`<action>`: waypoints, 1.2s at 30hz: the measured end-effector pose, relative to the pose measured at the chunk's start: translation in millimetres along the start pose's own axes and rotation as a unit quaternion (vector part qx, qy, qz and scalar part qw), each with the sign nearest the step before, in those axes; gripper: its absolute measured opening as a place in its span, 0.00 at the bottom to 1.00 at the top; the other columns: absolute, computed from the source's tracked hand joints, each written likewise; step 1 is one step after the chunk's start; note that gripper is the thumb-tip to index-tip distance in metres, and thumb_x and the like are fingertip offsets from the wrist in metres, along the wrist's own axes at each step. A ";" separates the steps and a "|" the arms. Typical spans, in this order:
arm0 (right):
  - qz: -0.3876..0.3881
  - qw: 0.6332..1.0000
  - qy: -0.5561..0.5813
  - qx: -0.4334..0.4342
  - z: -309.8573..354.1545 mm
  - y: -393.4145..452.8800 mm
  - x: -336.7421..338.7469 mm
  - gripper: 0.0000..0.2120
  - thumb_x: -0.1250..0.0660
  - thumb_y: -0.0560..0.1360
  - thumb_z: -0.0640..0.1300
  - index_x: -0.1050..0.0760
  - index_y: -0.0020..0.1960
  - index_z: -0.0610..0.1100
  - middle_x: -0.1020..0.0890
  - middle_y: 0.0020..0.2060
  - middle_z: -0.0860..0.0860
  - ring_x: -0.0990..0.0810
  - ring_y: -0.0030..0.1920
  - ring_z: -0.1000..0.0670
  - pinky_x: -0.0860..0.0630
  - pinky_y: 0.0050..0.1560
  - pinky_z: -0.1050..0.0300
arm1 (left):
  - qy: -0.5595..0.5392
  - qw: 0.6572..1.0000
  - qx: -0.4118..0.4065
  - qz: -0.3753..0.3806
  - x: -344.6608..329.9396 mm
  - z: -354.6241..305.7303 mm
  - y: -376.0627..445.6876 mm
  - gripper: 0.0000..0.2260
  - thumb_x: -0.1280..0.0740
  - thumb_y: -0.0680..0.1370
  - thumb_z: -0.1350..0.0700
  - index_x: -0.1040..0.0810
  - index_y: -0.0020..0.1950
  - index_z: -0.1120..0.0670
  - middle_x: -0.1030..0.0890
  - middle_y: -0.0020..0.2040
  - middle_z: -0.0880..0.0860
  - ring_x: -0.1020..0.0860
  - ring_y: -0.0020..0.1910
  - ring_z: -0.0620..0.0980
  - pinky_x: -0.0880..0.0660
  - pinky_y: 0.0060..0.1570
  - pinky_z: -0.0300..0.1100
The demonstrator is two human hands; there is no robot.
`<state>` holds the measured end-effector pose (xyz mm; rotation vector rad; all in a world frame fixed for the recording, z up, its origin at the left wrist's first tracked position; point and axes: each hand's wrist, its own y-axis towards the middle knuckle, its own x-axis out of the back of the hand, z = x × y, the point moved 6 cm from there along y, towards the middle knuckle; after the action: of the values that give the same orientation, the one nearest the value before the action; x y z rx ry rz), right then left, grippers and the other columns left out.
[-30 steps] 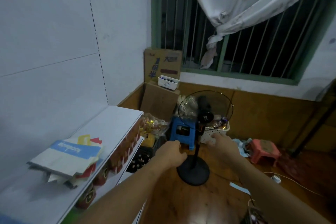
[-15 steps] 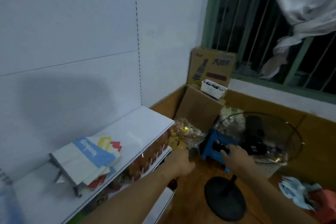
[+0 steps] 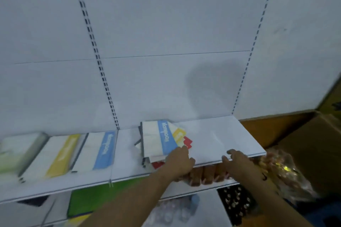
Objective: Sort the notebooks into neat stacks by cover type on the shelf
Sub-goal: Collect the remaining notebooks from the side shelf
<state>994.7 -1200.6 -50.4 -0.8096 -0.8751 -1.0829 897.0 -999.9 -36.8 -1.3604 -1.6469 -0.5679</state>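
**Both hands at the shelf front, beside the mixed pile**

White shelf (image 3: 212, 134) runs left to right against a white slotted back panel (image 3: 166, 24). Frame blurred, worst at the left.

Mixed pile of notebooks (image 3: 158, 139) lies untidy on the shelf, right of centre: blue-striped cover on top, yellow and red covers fanned out beneath it. Further left, three separate stacks lie flat side by side: blue-striped stack (image 3: 97, 150), yellow-striped stack (image 3: 55, 155), green stack (image 3: 16, 151) at the far left, too smeared to read.

Left hand (image 3: 178, 162) sits at the pile's near right corner, fingers curled, tips at or on the top cover's edge. Cannot tell whether it has a hold.

Right hand (image 3: 235, 158) hovers at the shelf's front edge, well right of the pile, fingers loosely bent and spread, holding nothing.

Lower tier: brown packets (image 3: 204, 173) just beneath the hands, a green box (image 3: 103, 199) further left. Crinkled clear bag (image 3: 284, 169) off the shelf's right end. Cardboard box (image 3: 310, 143) behind it.
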 end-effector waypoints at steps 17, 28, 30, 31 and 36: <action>0.086 0.989 0.006 0.121 195.7 79.6 -100.3 0.08 0.38 0.77 0.48 0.27 0.49 0.44 0.21 0.52 0.43 0.24 0.48 0.46 0.29 0.45 0.57 | -0.089 0.972 0.194 -0.102 69.4 158.6 39.1 0.20 0.35 0.77 0.51 0.32 0.63 0.62 0.28 0.62 0.60 0.27 0.61 0.57 0.28 0.57 0.46; 0.086 0.995 -0.009 0.047 204.1 98.7 -133.7 0.22 0.34 0.75 0.54 0.28 0.59 0.36 0.22 0.54 0.41 0.22 0.53 0.43 0.24 0.50 0.54 | -0.133 0.959 0.230 -0.104 54.3 171.9 47.3 0.23 0.28 0.73 0.53 0.31 0.62 0.62 0.25 0.61 0.60 0.24 0.58 0.56 0.24 0.55 0.47; 0.115 0.992 -0.016 0.059 204.9 105.3 -134.8 0.26 0.32 0.74 0.54 0.30 0.61 0.35 0.23 0.56 0.40 0.23 0.56 0.42 0.24 0.53 0.53 | -0.134 0.954 0.248 -0.106 53.0 172.1 47.9 0.25 0.27 0.73 0.53 0.32 0.64 0.61 0.27 0.63 0.60 0.25 0.60 0.56 0.25 0.58 0.46; 0.129 0.989 -0.024 0.068 205.7 108.2 -134.7 0.27 0.31 0.73 0.54 0.30 0.62 0.35 0.23 0.57 0.40 0.23 0.57 0.43 0.26 0.53 0.54 | -0.134 0.951 0.257 -0.107 52.8 171.7 48.4 0.26 0.27 0.73 0.53 0.33 0.65 0.61 0.28 0.64 0.59 0.25 0.61 0.56 0.25 0.58 0.45; 0.167 0.982 -0.037 0.085 210.7 115.3 -130.7 0.22 0.29 0.72 0.54 0.27 0.55 0.38 0.21 0.53 0.44 0.22 0.47 0.48 0.30 0.36 0.63 | -0.148 0.937 0.296 -0.109 54.0 172.4 51.8 0.28 0.26 0.72 0.57 0.34 0.67 0.63 0.28 0.64 0.60 0.26 0.62 0.56 0.25 0.60 0.45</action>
<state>1035.5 -933.2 -90.7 -0.8228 -0.8460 -0.6776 886.5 -818.6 -85.3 -0.8476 -2.0142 0.0353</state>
